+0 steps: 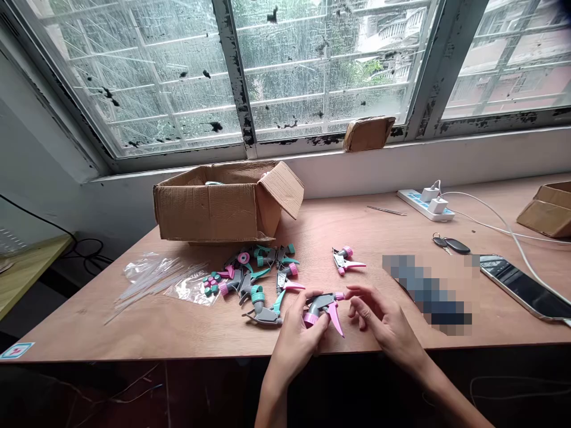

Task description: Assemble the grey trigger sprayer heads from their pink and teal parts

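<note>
My left hand (pixel 300 333) is wrapped round a grey spray head (pixel 322 304) with a pink trigger, a pink collar and a pink nozzle. Just right of that nozzle is my right hand (pixel 383 324), its fingers curled and apart, with nothing visible in them. Another grey and pink spray head (pixel 347 261) lies on the table behind my hands. To the left is a pile of grey spray heads (pixel 245 279) with teal or pink parts, and beside it several small teal and pink caps (pixel 212 283).
An open cardboard box (pixel 205 211) stands at the back left. Clear plastic bags and thin tubes (pixel 156 282) lie left of the pile. Rightward are a power strip (pixel 422 205), keys (pixel 450 244), a blurred-out object (pixel 428 294), a phone (pixel 521 285) and another box (pixel 548 208).
</note>
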The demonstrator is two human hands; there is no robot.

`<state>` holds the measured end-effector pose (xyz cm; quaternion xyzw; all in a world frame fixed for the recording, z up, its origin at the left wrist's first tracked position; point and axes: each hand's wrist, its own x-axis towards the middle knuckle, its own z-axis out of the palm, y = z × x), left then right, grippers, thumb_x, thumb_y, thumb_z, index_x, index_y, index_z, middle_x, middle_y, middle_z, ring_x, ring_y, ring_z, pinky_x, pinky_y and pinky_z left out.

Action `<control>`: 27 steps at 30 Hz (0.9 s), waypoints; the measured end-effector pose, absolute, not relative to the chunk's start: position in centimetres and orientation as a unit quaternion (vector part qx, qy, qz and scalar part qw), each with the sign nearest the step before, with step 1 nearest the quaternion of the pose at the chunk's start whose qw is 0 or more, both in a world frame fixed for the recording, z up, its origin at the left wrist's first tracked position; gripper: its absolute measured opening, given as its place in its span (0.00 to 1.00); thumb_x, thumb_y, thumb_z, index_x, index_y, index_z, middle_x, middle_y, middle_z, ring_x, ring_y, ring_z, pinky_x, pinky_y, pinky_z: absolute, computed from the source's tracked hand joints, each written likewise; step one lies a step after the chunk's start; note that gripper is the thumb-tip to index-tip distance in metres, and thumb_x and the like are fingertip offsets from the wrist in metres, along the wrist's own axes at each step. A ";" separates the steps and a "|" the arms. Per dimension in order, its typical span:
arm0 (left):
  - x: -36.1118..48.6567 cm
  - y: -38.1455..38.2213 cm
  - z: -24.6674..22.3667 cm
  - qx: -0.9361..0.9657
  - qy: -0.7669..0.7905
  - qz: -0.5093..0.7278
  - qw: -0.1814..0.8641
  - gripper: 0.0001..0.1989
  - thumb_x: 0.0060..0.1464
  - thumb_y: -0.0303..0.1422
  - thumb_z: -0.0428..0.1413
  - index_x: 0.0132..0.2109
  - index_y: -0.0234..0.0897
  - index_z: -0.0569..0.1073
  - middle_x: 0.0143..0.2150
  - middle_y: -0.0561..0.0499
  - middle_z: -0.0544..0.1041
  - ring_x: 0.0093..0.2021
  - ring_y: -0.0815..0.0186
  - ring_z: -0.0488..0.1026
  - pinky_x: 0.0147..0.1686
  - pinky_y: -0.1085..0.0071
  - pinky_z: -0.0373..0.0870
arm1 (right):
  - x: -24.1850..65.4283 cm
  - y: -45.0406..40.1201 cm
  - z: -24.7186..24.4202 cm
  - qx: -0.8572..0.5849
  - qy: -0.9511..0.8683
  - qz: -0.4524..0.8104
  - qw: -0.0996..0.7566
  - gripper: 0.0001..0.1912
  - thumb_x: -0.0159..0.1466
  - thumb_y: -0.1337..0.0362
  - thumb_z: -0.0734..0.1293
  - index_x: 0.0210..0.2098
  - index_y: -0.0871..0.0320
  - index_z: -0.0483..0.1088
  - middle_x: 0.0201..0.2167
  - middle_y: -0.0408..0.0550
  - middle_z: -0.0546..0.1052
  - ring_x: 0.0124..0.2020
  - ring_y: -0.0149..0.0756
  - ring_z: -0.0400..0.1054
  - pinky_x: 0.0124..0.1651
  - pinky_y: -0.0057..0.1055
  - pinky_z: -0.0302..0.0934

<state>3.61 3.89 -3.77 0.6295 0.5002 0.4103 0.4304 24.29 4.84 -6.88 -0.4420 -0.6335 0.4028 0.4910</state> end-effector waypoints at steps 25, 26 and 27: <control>3.6 3.8 -3.5 0.677 0.468 0.399 0.404 0.18 0.59 0.26 0.56 0.55 0.40 0.73 0.54 0.48 0.78 0.55 0.58 0.74 0.57 0.65 0.66 | 24.3 4.9 -7.1 -0.429 -0.693 0.392 0.427 0.15 0.72 0.52 0.65 0.52 0.53 0.72 0.38 0.49 0.81 0.35 0.41 0.78 0.38 0.34 0.73; 3.6 3.8 -3.6 0.678 0.468 0.398 0.403 0.18 0.59 0.26 0.56 0.55 0.40 0.72 0.54 0.47 0.78 0.55 0.58 0.74 0.57 0.65 0.66 | 24.3 5.0 -7.1 -0.429 -0.697 0.386 0.425 0.15 0.72 0.52 0.64 0.51 0.54 0.72 0.38 0.49 0.82 0.36 0.41 0.79 0.38 0.34 0.73; 3.6 3.8 -3.7 0.680 0.469 0.395 0.401 0.18 0.59 0.26 0.56 0.55 0.40 0.72 0.54 0.47 0.78 0.56 0.57 0.73 0.57 0.64 0.66 | 24.4 5.0 -7.1 -0.432 -0.700 0.380 0.424 0.15 0.72 0.52 0.64 0.50 0.54 0.73 0.40 0.50 0.82 0.37 0.42 0.79 0.39 0.35 0.73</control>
